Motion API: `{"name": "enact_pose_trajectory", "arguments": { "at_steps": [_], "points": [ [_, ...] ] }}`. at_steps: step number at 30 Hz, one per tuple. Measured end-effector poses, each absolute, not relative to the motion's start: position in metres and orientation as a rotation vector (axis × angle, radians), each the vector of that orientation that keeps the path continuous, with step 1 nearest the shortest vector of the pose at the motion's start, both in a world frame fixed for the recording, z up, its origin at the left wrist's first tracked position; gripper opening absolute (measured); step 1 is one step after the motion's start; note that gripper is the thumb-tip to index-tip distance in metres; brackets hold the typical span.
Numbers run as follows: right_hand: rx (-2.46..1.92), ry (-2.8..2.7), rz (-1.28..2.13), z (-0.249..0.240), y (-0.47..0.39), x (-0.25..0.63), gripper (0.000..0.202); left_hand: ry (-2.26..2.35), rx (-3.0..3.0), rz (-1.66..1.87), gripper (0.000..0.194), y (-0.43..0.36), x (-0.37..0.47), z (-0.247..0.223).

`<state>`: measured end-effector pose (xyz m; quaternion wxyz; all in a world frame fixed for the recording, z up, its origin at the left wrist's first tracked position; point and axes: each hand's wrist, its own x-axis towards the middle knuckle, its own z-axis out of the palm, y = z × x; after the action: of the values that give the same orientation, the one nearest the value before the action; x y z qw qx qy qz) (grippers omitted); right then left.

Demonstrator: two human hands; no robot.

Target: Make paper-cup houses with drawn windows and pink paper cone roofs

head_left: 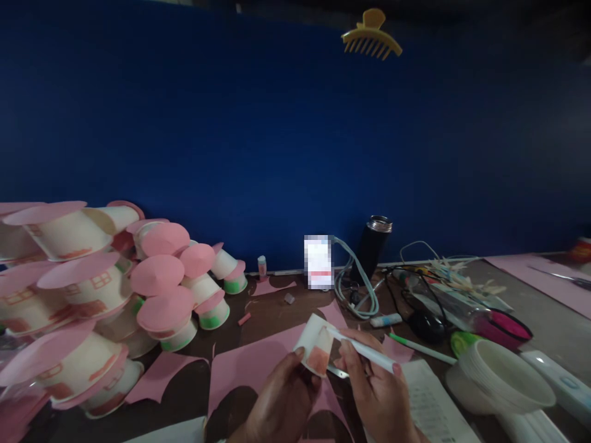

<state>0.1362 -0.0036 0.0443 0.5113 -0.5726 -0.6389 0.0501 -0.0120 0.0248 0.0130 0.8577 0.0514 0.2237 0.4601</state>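
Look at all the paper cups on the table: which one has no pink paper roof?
The paper cup held in the left hand, near the right hand; the piled cups at left all carry pink roofs.

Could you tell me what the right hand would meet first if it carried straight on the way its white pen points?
Most likely the paper cup in the left hand: the white pen in the right hand already points up-left at its side, tip apparently touching.

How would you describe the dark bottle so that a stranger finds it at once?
Follow the blue wall down to the table's far edge. Right of the grey cables, the bottle leans against the wall. It alone is black, with a shiny metal rim.
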Motion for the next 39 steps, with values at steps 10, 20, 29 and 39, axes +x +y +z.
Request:
{"name": "enact_pose_trajectory", "arguments": {
  "at_steps": [10, 20, 29, 39],
  "points": [
    [-1.365, -1.533, 0.161, 0.0407, -0.0024, 0.1379, 0.02, 0.441, 0.092, 0.966, 0.014, 0.026, -0.0122, 0.0136],
    [-1.365, -1.522, 0.197, 0.0397, -0.0026, 0.138, 0.02, 0.428, 0.056, 0.965, 0.015, 0.0268, -0.0139, 0.0143],
    [-1.369, -1.528, 0.185, 0.0404, -0.0028, 0.1383, 0.019, 0.421, 0.028, 0.971, 0.017, 0.0275, -0.0142, 0.0137],
    [-1.371, -1.55, 0.172, 0.0381, -0.003, 0.139, 0.019, 0.418, 0.015, 0.971, 0.018, 0.0266, -0.0137, 0.0158]
  ]
}}
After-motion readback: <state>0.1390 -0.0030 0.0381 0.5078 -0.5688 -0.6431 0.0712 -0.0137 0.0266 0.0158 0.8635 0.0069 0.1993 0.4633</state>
